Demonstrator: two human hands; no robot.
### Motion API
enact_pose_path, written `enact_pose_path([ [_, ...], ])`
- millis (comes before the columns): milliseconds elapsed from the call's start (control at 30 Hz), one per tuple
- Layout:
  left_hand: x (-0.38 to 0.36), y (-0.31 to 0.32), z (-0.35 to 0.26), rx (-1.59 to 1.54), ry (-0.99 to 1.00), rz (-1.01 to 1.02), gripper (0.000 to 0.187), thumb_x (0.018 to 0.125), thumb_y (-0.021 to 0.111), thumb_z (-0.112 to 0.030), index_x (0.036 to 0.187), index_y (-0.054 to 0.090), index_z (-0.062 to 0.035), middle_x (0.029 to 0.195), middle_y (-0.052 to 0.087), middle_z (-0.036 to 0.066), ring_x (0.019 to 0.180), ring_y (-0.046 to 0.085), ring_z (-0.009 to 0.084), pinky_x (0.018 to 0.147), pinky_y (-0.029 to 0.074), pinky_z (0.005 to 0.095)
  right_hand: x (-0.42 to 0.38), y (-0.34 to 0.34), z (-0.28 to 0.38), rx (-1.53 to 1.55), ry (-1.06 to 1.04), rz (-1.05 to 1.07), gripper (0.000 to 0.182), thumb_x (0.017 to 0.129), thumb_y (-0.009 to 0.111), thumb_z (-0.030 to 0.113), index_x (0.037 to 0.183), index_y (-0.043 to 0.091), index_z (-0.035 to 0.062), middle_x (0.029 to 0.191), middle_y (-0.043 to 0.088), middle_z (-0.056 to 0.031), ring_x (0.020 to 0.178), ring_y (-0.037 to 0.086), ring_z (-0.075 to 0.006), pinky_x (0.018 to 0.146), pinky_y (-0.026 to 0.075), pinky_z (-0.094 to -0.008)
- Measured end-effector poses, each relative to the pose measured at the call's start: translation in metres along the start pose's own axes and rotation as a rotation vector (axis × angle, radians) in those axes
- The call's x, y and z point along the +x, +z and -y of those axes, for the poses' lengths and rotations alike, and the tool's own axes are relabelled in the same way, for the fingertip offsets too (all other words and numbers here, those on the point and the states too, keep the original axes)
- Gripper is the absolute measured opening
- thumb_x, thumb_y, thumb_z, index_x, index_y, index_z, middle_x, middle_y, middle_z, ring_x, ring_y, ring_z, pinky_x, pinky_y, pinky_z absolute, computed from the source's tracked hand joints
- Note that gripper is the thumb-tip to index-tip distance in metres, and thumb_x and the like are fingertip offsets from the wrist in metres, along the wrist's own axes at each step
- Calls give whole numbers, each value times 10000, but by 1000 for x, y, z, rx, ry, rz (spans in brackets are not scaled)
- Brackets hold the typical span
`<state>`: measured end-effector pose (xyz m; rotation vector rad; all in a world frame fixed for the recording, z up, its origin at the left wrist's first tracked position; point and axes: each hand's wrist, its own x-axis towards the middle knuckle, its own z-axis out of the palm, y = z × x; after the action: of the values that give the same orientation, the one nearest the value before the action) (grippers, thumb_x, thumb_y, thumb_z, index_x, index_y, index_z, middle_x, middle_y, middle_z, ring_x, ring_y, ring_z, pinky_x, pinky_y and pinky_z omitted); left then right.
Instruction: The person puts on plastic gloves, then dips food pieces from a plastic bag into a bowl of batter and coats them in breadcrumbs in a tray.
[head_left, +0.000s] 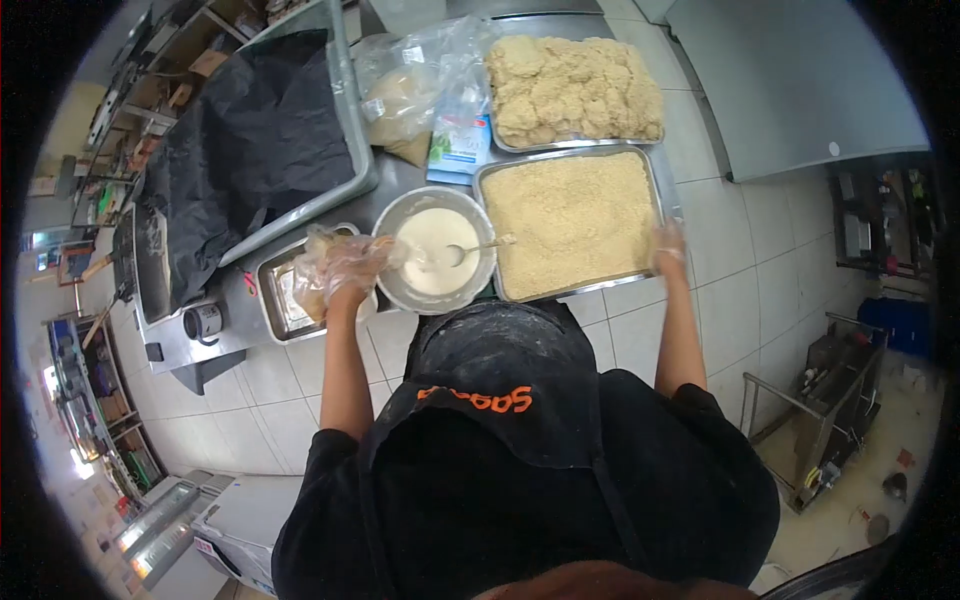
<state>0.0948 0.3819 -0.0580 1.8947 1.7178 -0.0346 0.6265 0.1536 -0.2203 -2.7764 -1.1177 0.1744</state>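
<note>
My left hand [348,263], in a loose clear plastic glove, is over a small metal tray [272,318], right beside the bowl's left rim. Crinkled plastic hides its fingers, and I cannot tell what it holds. Pale, thick batter fills the metal bowl [383,284] partway, with a spoon [458,254] resting in it. At the right rim of a large metal tray [570,294] is my right hand [668,246], gloved too and smeared by motion. Pale yellow crumbs [575,215] spread across that tray, dipping slightly in the middle.
Behind the crumb tray, another metal tray holds lumpy, crumb-coated pieces [575,88]. Plastic bags [408,95] and a blue-and-white packet [460,150] lie behind the bowl. Black plastic [265,150] covers a big grey tub at left. A mug [203,320] stands near the table's left front edge.
</note>
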Motion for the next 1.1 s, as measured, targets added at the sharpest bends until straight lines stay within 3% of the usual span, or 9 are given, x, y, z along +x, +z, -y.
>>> enact_pose_path([
  [333,-19,-4,-110,-323,204,96,351,808,661,-343,982,687,-39,783,684,116,694,630,216,680,484,356,5,-36,10,-23,-182,73,383,908,516,266,1147,592,-23,1053,625,-238,972,601,-401,849,477,-465],
  [400,-14,10,-134,-469,349,251,335,810,644,-322,988,682,-41,809,681,129,718,633,228,689,484,358,-1,-71,34,124,-74,147,405,906,530,261,1202,556,-13,1095,607,-245,1039,572,-400,884,464,-454],
  [533,16,42,-178,-176,385,349,377,825,618,-365,984,672,-28,888,674,182,778,630,303,718,479,386,-21,-70,62,218,-290,-39,553,845,614,312,1269,493,-22,1201,535,-294,1138,509,-406,950,424,-429],
  [700,27,67,-147,-168,304,221,370,837,598,-383,965,675,-44,908,673,180,795,624,319,737,481,394,-35,-65,114,-200,-296,148,687,766,702,353,1313,476,4,1253,514,-297,1178,503,-365,1018,380,-408],
  [767,13,43,-140,-198,184,223,369,841,607,-380,983,677,-46,883,674,160,781,637,256,726,494,368,-15,-6,104,126,-143,412,653,762,699,265,1328,469,35,1274,517,-259,1183,509,-340,1021,384,-392],
  [833,-1,30,-113,-281,89,173,362,850,606,-366,1002,677,-46,878,678,144,767,633,226,715,495,355,-6,-7,96,312,-231,480,661,753,709,277,1314,472,21,1276,516,-255,1204,489,-354,1021,382,-396],
  [967,-32,-4,-62,-311,-48,-57,352,876,596,-323,1090,664,-52,919,692,104,752,628,173,707,497,321,7,-80,153,750,-417,874,550,784,689,204,1266,502,18,1255,543,-224,1176,513,-369,987,412,-404],
  [1067,-37,0,4,-470,-208,-162,359,879,599,-305,1118,644,-41,952,688,94,805,642,180,738,499,315,15,-91,179,843,-473,827,500,789,683,123,1252,519,31,1184,573,-229,1110,555,-371,944,445,-410],
  [1100,-36,2,28,-329,-252,-175,387,887,567,-337,1147,626,-56,1006,676,135,894,653,258,797,500,362,32,-87,184,545,-579,762,511,780,666,71,1267,512,41,1188,568,-220,1130,543,-363,952,440,-410],
])
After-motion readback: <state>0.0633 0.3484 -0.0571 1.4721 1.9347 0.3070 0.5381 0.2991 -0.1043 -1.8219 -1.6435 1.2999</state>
